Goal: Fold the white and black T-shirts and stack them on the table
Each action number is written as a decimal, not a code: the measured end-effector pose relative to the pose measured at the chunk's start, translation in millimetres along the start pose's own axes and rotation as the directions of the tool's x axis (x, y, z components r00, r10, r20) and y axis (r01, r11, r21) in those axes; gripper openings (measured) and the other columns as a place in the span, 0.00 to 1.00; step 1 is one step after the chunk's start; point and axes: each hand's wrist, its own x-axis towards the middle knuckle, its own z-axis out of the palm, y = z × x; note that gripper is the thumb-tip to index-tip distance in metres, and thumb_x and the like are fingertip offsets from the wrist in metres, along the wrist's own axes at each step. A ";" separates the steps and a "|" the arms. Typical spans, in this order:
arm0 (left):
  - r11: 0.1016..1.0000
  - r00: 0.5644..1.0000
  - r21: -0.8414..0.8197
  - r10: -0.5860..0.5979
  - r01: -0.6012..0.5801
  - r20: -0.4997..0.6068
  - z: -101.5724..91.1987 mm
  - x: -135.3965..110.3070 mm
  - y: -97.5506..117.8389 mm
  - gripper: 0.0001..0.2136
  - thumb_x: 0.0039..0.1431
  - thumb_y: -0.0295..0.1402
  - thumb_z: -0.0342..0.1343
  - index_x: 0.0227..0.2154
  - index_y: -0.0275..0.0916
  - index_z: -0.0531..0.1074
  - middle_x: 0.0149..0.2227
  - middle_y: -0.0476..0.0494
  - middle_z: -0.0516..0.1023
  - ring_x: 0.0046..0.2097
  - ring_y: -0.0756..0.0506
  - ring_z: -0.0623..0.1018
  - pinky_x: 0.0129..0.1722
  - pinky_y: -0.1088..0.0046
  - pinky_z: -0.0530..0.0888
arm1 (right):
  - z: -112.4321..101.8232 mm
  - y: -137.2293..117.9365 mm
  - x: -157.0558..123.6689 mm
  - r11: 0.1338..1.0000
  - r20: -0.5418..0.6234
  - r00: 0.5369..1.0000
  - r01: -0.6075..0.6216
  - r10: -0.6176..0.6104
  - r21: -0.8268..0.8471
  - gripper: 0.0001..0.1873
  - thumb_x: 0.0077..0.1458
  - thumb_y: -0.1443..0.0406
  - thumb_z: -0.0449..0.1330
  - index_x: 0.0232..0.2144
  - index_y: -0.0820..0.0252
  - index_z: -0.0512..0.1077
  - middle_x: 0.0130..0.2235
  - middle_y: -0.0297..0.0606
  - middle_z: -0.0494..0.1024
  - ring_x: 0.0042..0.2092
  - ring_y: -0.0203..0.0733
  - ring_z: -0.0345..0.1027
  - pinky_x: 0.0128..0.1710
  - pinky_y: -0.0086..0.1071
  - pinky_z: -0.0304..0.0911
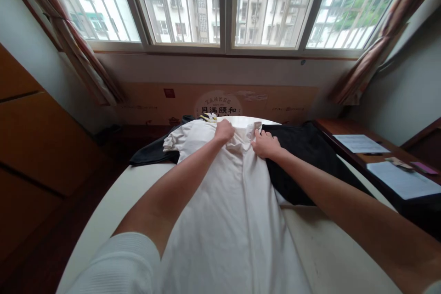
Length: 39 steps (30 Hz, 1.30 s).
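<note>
A white T-shirt [223,202] lies lengthwise on the round white table [113,206], its collar end away from me. My left hand [223,130] is closed in a fist on the fabric near the collar. Just to the right, my right hand [266,144] pinches the bunched cloth at the shoulder. Both arms reach across the shirt. One short sleeve [172,141] sticks out to the left.
Black garments lie under and beside the shirt: one at the right [303,156], one at the left [151,154]. A dark wooden desk [386,183] with papers [403,179] stands at right. A cardboard panel [217,101] leans under the window. Wooden cabinets [31,138] fill the left.
</note>
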 end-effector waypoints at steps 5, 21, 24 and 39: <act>0.999 0.998 0.005 -0.042 0.042 -0.050 -7.7 6.0 -12.6 0.17 0.71 0.23 0.46 0.58 0.32 0.69 0.55 0.29 0.79 0.53 0.41 0.80 0.48 0.71 0.75 | 3.1 1.0 2.7 0.999 0.028 1.000 -0.008 0.010 -0.046 0.37 0.72 0.57 0.44 0.75 0.74 0.50 0.76 0.66 0.50 0.75 0.66 0.46 0.69 0.61 0.49; 0.973 0.996 0.227 0.062 -0.047 -0.059 -0.5 -16.7 -5.8 0.22 0.69 0.18 0.42 0.63 0.30 0.62 0.59 0.22 0.72 0.57 0.37 0.80 0.54 0.67 0.73 | -5.5 -16.8 26.4 0.998 0.054 0.997 0.052 -0.050 -0.043 0.36 0.75 0.56 0.37 0.77 0.69 0.46 0.79 0.52 0.42 0.79 0.57 0.31 0.74 0.62 0.30; 0.996 0.991 0.072 0.067 -0.059 -0.112 -22.4 -20.2 -11.7 0.20 0.71 0.22 0.45 0.63 0.28 0.62 0.63 0.21 0.68 0.58 0.38 0.78 0.56 0.67 0.72 | -3.9 -32.2 4.1 0.991 -0.045 0.990 0.128 -0.130 -0.040 0.38 0.75 0.52 0.39 0.77 0.67 0.45 0.79 0.53 0.40 0.79 0.59 0.28 0.74 0.63 0.29; 0.939 0.920 -0.065 -0.343 0.337 -0.189 -101.6 -56.1 -169.7 0.19 0.57 0.40 0.64 0.44 0.29 0.78 0.53 0.15 0.79 0.60 0.21 0.75 0.55 0.51 0.69 | 29.2 -62.2 -40.5 0.934 0.051 0.939 0.330 -0.339 0.133 0.37 0.73 0.44 0.44 0.78 0.45 0.47 0.79 0.52 0.44 0.78 0.65 0.31 0.71 0.66 0.33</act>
